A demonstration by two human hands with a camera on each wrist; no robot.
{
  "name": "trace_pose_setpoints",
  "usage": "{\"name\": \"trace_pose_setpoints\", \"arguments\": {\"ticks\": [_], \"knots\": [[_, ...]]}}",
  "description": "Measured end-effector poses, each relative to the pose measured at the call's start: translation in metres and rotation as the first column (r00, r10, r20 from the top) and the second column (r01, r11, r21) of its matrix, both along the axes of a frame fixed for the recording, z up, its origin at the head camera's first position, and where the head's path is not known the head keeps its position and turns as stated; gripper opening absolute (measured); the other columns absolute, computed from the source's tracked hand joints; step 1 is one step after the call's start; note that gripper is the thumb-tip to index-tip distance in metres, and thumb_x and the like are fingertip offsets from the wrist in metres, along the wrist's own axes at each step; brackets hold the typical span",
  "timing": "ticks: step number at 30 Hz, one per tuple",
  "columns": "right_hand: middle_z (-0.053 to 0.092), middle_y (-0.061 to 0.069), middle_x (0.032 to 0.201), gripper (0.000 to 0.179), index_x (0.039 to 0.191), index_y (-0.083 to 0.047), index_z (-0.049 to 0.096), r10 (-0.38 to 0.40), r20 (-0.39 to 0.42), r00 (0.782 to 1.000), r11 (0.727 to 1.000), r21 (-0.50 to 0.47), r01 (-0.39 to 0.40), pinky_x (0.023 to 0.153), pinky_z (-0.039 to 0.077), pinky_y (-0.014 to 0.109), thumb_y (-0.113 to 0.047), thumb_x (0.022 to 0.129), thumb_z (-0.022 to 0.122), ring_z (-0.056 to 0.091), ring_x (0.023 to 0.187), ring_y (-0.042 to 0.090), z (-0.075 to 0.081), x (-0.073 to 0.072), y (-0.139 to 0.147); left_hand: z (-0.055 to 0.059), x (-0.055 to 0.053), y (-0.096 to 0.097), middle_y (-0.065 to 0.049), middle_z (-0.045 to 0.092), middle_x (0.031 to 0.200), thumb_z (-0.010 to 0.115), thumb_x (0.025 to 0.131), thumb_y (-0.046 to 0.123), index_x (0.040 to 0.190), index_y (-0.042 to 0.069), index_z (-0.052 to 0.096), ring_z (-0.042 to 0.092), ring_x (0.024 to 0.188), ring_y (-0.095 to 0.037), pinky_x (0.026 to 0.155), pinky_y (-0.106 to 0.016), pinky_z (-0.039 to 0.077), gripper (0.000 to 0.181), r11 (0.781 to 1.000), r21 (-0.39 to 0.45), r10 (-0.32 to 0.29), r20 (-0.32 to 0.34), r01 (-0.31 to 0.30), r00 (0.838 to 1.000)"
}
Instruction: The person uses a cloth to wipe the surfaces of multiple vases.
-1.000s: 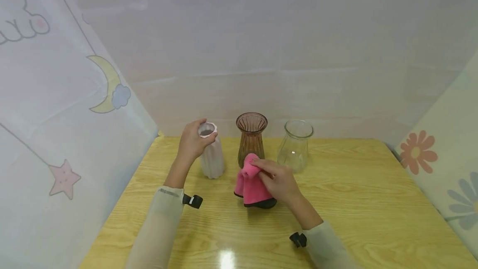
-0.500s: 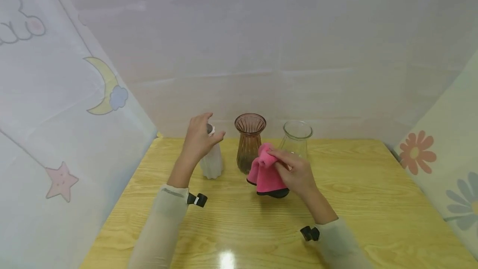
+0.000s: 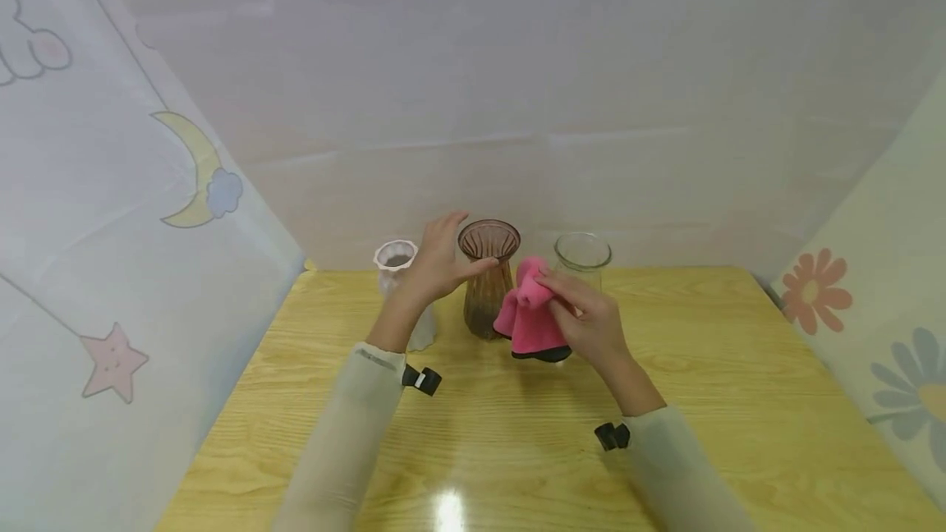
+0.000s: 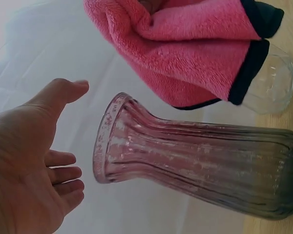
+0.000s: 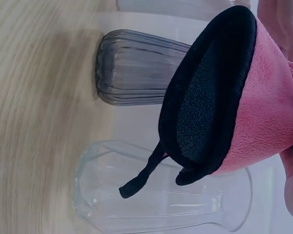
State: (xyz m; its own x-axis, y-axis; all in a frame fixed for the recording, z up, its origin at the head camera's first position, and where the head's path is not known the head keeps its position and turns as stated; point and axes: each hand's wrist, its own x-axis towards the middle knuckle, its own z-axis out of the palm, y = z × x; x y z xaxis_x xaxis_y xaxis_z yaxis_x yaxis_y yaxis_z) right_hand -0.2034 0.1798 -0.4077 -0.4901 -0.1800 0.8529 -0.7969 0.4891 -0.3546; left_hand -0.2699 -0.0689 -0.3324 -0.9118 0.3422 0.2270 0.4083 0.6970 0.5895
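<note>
Standing leftmost: white fluted vase [image 3: 388,277], mouth dark, contents unreadable. My left hand [image 3: 434,271] holds nothing, thumb apart from fingers, near the rim of the brownish-mauve ribbed glass vase [image 3: 484,312]; no contents visible. A knock could topple it. My right hand [image 3: 590,325] pinches the black-edged pink plush cloth [image 3: 537,331], hanging before the clear, wide-based glass vase [image 5: 185,202], likewise showing no contents; loose hem could catch it.

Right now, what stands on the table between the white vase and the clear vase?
The brown vase stands between them; the head view shows it, partly behind the cloth.
</note>
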Motion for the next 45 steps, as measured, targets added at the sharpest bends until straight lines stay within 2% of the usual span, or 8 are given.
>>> {"name": "trace_pose_setpoints", "arguments": {"ticks": [7,16,20,24,29,33,40,45], "knots": [[0.074,0.018,0.114,0.038,0.11,-0.001,0.078,0.029,0.004,1.0,0.999,-0.045,-0.029,0.103,0.045,0.018,0.017,0.078,0.075,0.069,0.109,0.039,-0.01,-0.014,-0.003,-0.004,-0.017,0.012,-0.014,0.025,0.165,0.078,0.083,0.057,0.159,0.006,0.025,0.017,0.153,-0.034,0.122,-0.052,0.024,0.106,1.0,0.015,-0.005,0.063,0.004,0.998],[0.073,0.022,0.111,0.033,0.106,0.0,0.078,0.052,-0.035,0.998,0.994,-0.094,-0.055,0.106,0.048,0.029,0.017,0.078,0.075,0.07,0.106,0.04,-0.025,-0.03,-0.013,-0.014,-0.025,0.015,-0.019,0.025,0.164,0.081,0.082,0.053,0.16,0.001,0.021,0.019,0.152,-0.037,0.122,-0.051,0.023,0.111,1.0,0.003,-0.014,0.128,0.014,0.992],[0.073,0.021,0.112,0.033,0.107,0.0,0.078,0.041,-0.025,0.999,0.994,-0.096,-0.043,0.106,0.047,0.027,0.017,0.079,0.074,0.07,0.106,0.038,-0.033,-0.036,-0.015,-0.019,-0.028,0.016,-0.022,0.027,0.163,0.08,0.084,0.052,0.159,-0.002,0.022,0.021,0.152,-0.038,0.122,-0.051,0.024,0.109,1.0,-0.006,-0.01,0.13,0.011,0.991],[0.073,0.022,0.112,0.036,0.107,-0.001,0.078,0.01,-0.025,1.0,0.997,-0.081,-0.012,0.104,0.047,0.022,0.018,0.077,0.074,0.07,0.106,0.038,-0.041,-0.041,-0.015,-0.022,-0.029,0.017,-0.022,0.034,0.158,0.08,0.083,0.053,0.157,-0.001,0.028,0.031,0.147,-0.037,0.119,-0.05,0.03,0.106,1.0,-0.005,0.002,0.124,-0.001,0.992],[0.073,0.021,0.113,0.036,0.109,-0.001,0.077,0.018,-0.018,1.0,0.997,-0.074,-0.019,0.103,0.047,0.021,0.018,0.078,0.073,0.07,0.107,0.038,-0.048,-0.046,-0.02,-0.021,-0.026,0.017,-0.02,0.047,0.144,0.081,0.08,0.056,0.153,0.001,0.037,0.047,0.131,-0.035,0.11,-0.05,0.043,0.101,1.0,-0.014,0.01,0.11,-0.008,0.994],[0.074,0.019,0.113,0.036,0.109,-0.001,0.077,0.025,-0.033,0.999,0.997,-0.076,-0.028,0.102,0.048,0.021,0.017,0.078,0.074,0.07,0.106,0.038,-0.051,-0.046,-0.023,-0.021,-0.021,0.016,-0.017,0.051,0.132,0.081,0.08,0.057,0.149,0.001,0.041,0.052,0.117,-0.03,0.101,-0.046,0.048,0.098,1.0,-0.031,0.007,0.095,-0.004,0.995],[0.073,0.021,0.113,0.038,0.109,0.0,0.078,0.01,-0.067,0.998,0.999,-0.04,-0.013,0.102,0.048,0.022,0.017,0.075,0.075,0.07,0.105,0.038,-0.054,-0.037,-0.024,-0.023,-0.004,0.017,-0.017,0.049,0.14,0.082,0.078,0.058,0.15,0.001,0.041,0.049,0.128,-0.032,0.109,-0.047,0.043,0.1,0.999,-0.033,-0.016,0.067,0.018,0.998],[0.073,0.019,0.115,0.043,0.114,-0.003,0.077,0.03,-0.053,0.998,0.999,-0.029,-0.032,0.102,0.047,0.02,0.015,0.075,0.076,0.071,0.106,0.034,-0.054,-0.025,-0.024,-0.026,0.01,0.017,-0.012,0.049,0.14,0.083,0.077,0.058,0.149,0.004,0.042,0.049,0.128,-0.028,0.107,-0.046,0.046,0.099,1.0,0.0,-0.027,0.055,0.027,0.998]]}}
